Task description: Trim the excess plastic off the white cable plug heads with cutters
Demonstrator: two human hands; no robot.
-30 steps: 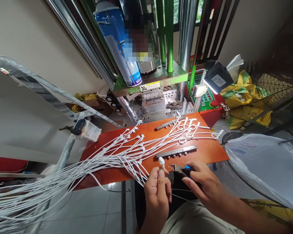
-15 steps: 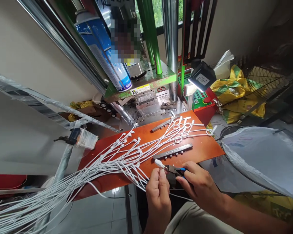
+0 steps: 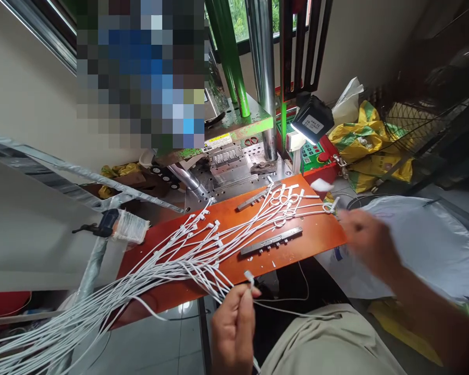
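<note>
My left hand (image 3: 234,320) pinches a white cable just below its small white connector (image 3: 249,277), near the front edge of the orange board (image 3: 320,234). At the board's right end, my right hand (image 3: 369,239) is smeared by motion, so its fingers and anything in them cannot be made out. A large bundle of white cables (image 3: 152,276) runs across the board from the lower left, some ending in loops at the right. Two metal bars with small pegs lie on the board, the nearer bar (image 3: 271,241) beside a few white scraps.
Behind the board stands a press with a metal mould (image 3: 226,159). A black lamp (image 3: 315,122) hangs beside a green control panel. At the right is a white-lined container (image 3: 422,239); a wrapped metal frame (image 3: 89,276) stands at the left.
My right hand has moved right, away from my left hand. The blue-handled pliers it held are no longer visible. The white piece at my left fingertips has become a smaller, bare connector.
</note>
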